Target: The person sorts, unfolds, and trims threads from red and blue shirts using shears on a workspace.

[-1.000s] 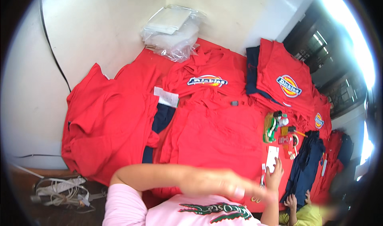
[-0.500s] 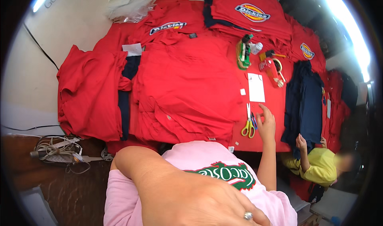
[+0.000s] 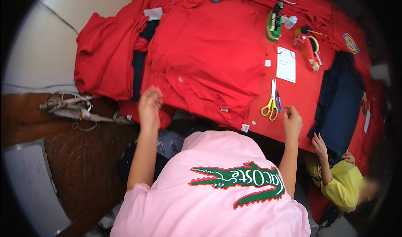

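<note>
My left hand [image 3: 150,107] is raised at the front edge of a broad pile of red shirts [image 3: 205,57]. Its fingers are loosely bent and a little blurred, with nothing visible in them. Near the table's front edge, my right hand [image 3: 292,120] is half open, its fingers bent and no object showing in it. Just left of it lie yellow-handled scissors [image 3: 269,107], blades pointing away, beside a small blue tool [image 3: 278,101]. A white paper sheet [image 3: 286,64] rests beyond them on the red table surface [image 3: 261,126].
A green tape dispenser [image 3: 273,28], white bottle [image 3: 290,22] and red box [image 3: 305,48] with a tape roll stand farther back. Folded navy garments [image 3: 340,105] lie right, under the hands of a person in yellow [image 3: 341,184]. Bundled cables [image 3: 69,107] sit left.
My left hand has swung from close in front of the view out to the shirt pile's front edge. My right hand has drawn back slightly, its fingers more bent. The view has tilted downward.
</note>
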A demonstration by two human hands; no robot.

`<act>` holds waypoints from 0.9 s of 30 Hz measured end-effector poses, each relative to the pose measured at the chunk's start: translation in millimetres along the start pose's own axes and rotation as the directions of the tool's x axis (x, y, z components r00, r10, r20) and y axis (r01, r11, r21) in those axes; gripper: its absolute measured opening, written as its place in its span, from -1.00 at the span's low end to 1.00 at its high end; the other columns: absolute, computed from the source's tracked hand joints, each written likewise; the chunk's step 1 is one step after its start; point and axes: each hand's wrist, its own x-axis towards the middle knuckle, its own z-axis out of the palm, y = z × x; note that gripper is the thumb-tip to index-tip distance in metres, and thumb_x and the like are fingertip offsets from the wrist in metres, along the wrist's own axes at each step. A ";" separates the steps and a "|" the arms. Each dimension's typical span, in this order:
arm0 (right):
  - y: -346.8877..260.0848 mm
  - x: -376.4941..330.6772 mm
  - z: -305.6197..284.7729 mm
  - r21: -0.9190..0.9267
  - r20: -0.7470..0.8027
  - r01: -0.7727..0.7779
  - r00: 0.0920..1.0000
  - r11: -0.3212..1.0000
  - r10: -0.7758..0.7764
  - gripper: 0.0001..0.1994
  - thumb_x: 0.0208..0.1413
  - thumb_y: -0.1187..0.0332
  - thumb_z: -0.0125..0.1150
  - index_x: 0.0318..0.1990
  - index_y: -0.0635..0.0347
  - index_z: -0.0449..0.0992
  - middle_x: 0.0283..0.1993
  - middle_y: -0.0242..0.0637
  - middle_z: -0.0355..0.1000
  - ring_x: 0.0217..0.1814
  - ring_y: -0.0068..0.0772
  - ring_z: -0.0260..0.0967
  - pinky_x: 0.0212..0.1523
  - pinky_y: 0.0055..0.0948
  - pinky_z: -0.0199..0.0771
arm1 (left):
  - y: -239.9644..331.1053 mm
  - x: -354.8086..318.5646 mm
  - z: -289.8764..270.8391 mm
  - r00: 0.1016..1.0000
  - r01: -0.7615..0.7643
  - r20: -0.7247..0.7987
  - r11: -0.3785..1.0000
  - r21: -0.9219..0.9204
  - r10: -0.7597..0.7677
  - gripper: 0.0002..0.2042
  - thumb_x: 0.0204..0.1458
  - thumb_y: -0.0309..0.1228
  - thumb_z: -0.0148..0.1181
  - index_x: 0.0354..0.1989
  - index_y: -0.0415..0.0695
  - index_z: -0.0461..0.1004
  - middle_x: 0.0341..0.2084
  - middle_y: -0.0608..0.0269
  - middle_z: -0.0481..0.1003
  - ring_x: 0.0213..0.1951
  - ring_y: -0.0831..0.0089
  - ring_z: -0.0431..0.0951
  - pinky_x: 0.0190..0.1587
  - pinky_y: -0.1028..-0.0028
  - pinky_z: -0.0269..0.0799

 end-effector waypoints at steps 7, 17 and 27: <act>-77.1 -32.1 51.4 0.259 0.271 0.279 0.898 0.925 -0.346 -0.72 0.14 0.37 0.32 0.03 0.06 0.56 -0.11 -0.16 0.57 -0.24 -0.11 0.58 -0.26 -0.15 0.54 | -212.6 -130.7 -164.8 0.908 -0.234 0.348 0.406 0.883 -0.233 -0.79 0.23 -0.30 0.16 -0.21 -0.19 0.61 -0.36 0.18 0.66 -0.33 0.35 0.63 -0.25 0.34 0.51; -145.8 -5.1 83.4 0.342 0.097 0.536 0.797 0.772 -0.596 -0.64 0.13 0.51 0.26 0.10 0.06 0.53 0.05 -0.21 0.53 -0.03 -0.05 0.56 -0.12 -0.18 0.61 | -106.0 5.3 36.5 0.949 0.155 0.195 0.908 0.390 -0.246 -0.80 0.26 -0.47 0.21 0.00 -0.23 0.57 -0.23 0.31 0.60 -0.19 0.57 0.54 -0.07 0.55 0.43; 2.0 -20.3 50.5 -0.325 0.227 -0.112 0.955 0.939 0.193 -0.63 0.06 0.21 0.47 -0.05 0.13 0.52 -0.08 -0.15 0.51 -0.04 0.05 0.54 -0.11 -0.01 0.56 | -73.9 32.4 98.3 0.871 -0.076 0.488 0.971 0.226 -0.045 -0.79 0.27 -0.52 0.12 0.03 -0.22 0.58 -0.14 0.36 0.57 -0.06 0.62 0.50 0.07 0.56 0.38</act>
